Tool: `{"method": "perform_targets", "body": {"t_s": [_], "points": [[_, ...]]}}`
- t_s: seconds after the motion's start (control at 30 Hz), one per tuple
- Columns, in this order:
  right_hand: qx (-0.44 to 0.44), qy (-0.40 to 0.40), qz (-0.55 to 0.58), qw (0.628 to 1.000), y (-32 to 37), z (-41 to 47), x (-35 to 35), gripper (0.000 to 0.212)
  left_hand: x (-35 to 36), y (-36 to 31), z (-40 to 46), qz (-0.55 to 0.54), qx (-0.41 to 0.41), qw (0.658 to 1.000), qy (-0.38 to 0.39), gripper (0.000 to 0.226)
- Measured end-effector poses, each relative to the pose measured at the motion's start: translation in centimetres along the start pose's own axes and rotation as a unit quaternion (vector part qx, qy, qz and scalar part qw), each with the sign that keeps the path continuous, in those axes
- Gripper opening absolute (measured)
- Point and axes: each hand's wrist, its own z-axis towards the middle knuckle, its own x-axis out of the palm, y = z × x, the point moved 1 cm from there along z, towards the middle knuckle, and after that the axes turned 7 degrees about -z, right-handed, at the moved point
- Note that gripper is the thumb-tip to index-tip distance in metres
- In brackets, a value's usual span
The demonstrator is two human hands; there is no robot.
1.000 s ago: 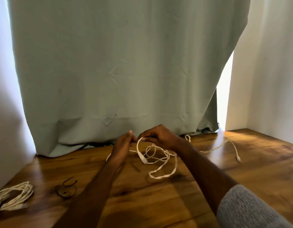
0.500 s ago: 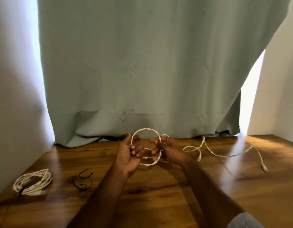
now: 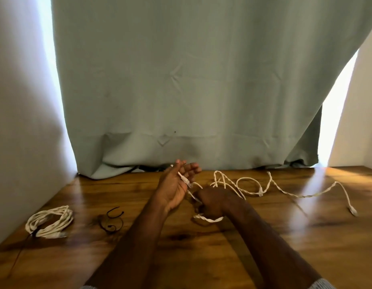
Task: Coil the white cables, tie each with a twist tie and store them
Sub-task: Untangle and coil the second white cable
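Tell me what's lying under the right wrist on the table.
A twisted loop of the white cable lies on the table under the right hand, which grips the cable. How that loop continues beneath the wrist is hidden.

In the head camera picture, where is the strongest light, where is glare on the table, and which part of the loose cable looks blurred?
Head view: daylight blows out white in gaps on both sides of the curtain; glare streaks the wooden table at right; the loose cable smears near its far plug end; the wide lens bends the walls.
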Motion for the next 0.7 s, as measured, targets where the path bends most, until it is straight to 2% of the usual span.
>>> {"method": "perform_targets", "body": {"t_s": [0.1, 0.17, 0.23, 0.3, 0.37, 0.43, 0.47, 0.5, 0.57, 0.63, 0.7], "points": [[-0.046, -0.01, 0.048, 0.998, 0.3, -0.7, -0.8, 0.041, -0.1, 0.4, 0.6, 0.091, 0.036, 0.995, -0.013, 0.024], [-0.06, -0.021, 0.18, 0.982, 0.1, -1.5, -1.7, 0.04, -0.4, 0.7, 0.4, 0.212, 0.052, 0.976, -0.007, 0.026], [-0.048, -0.003, 0.378, 0.925, -0.6, -2.5, -2.5, 0.032, -0.8, 1.2, 0.1, 0.341, 0.076, 0.937, 0.0, 0.027], [-0.024, 0.042, 0.501, 0.864, -1.6, -3.4, -2.4, 0.021, -1.2, 1.9, -0.2, 0.433, 0.111, 0.894, 0.025, 0.027], [-0.043, 0.053, 0.576, 0.814, -2.4, -3.8, -1.7, 0.019, -1.5, 2.6, -0.3, 0.518, 0.148, 0.84, 0.057, 0.034], [-0.047, 0.052, 0.618, 0.783, -3.0, -3.6, -0.8, 0.032, -2.0, 3.3, -0.3, 0.596, 0.173, 0.783, 0.046, 0.035], [-0.038, 0.045, 0.63, 0.774, -3.1, -3.4, -0.6, 0.039, -2.4, 3.6, -0.1, 0.604, 0.184, 0.775, 0.026, 0.031], [-0.02, 0.025, 0.643, 0.765, -3.1, -3.2, -0.5, 0.047, -2.3, 3.8, -0.1, 0.576, 0.197, 0.793, 0.001, 0.028], [0.018, -0.062, 0.641, 0.765, -3.1, -2.8, -0.4, 0.056, -2.4, 3.9, 0.7, 0.471, 0.189, 0.859, -0.068, 0.029], [0.036, -0.155, 0.582, 0.797, -3.1, -2.8, -0.6, 0.055, -2.3, 3.7, 1.4, 0.399, 0.143, 0.898, -0.119, 0.038], [0.013, -0.183, 0.513, 0.838, -2.8, -3.0, -0.5, 0.044, -2.2, 3.5, 1.7, 0.335, 0.085, 0.928, -0.139, 0.05]]}}
